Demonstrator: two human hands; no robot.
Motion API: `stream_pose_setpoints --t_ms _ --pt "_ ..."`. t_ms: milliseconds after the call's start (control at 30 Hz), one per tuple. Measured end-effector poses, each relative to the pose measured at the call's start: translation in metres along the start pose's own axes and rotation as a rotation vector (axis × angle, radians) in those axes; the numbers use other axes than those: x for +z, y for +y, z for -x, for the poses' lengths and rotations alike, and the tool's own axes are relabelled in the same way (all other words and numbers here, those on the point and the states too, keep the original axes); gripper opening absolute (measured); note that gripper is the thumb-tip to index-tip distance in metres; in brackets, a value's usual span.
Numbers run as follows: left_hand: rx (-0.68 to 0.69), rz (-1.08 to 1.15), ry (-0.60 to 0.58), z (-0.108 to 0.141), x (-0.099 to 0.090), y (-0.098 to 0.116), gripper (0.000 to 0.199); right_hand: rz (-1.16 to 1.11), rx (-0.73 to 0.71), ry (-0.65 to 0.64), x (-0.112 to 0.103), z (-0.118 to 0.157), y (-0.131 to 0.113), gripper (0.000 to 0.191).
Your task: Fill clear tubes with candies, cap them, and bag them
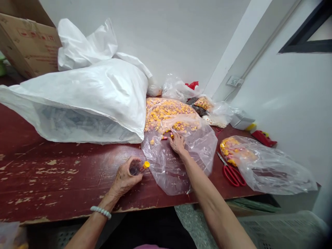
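my left hand (124, 180) grips a clear container (134, 167) beside the plastic bag (173, 177); tilting might drop the yellow cap (146, 165). right hand (177, 142): can't tell its grip tbh.

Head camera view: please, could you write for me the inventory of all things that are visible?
cardboard box: one, brown, upper left
large sack: one, white, left
table: one, dark red, across
centre bag: one, clear
small pieces: many, yellow and pink, in centre bag
right bag: one, clear, similar pieces inside
smaller bags: several, mostly clear, by wall
scissors: one pair, red-handled, beside right bag
white box: one, right rear
red item: one, right, unclear
socket: one, white, wall
bracelet: one, pale, left wrist
yellow-topped item: one, in left hand
left hand: one, front centre
right hand: one, at centre bag
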State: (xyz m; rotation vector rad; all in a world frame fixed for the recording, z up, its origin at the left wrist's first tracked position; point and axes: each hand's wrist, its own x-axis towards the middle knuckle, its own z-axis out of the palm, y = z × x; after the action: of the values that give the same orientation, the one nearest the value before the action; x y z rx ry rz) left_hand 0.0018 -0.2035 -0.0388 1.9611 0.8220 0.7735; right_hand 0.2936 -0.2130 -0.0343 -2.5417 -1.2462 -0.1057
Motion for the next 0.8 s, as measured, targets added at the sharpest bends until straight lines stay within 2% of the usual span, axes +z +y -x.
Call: stream_pose_setpoints --t_ms 100,200,333,467,533,633,700,800 --pt "-0.002 0.007 -0.001 0.0 0.0 -0.001 0.038 -0.035 -0.079 0.013 0.008 0.006 -0.019 0.045" --pt "0.001 0.026 -0.006 -0.001 0.0 0.0 0.037 -0.057 -0.188 0.015 0.011 0.023 -0.032 0.038" --pt "0.005 0.041 -0.003 -0.001 0.0 0.002 0.036 -0.066 -0.296 0.007 0.01 0.052 -0.035 0.036" --pt "-0.007 0.043 0.009 0.0 0.001 0.004 0.037 0.051 -0.372 0.124 0.003 0.071 -0.033 0.031" --pt "-0.009 0.03 0.019 0.001 0.001 0.006 0.037 0.112 -0.451 0.162 -0.001 0.074 -0.038 0.028" --pt "0.009 0.009 0.028 0.002 0.001 0.007 0.036 0.032 -0.577 0.071 -0.004 0.07 -0.048 0.026" --pt "0.02 0.007 0.034 0.003 0.0 0.007 0.036 -0.066 -0.573 0.019 -0.005 0.064 -0.053 0.021" --pt "0.023 0.012 0.042 0.003 0.0 0.007 0.037 -0.174 -0.469 0.063 -0.009 0.053 -0.052 0.019"
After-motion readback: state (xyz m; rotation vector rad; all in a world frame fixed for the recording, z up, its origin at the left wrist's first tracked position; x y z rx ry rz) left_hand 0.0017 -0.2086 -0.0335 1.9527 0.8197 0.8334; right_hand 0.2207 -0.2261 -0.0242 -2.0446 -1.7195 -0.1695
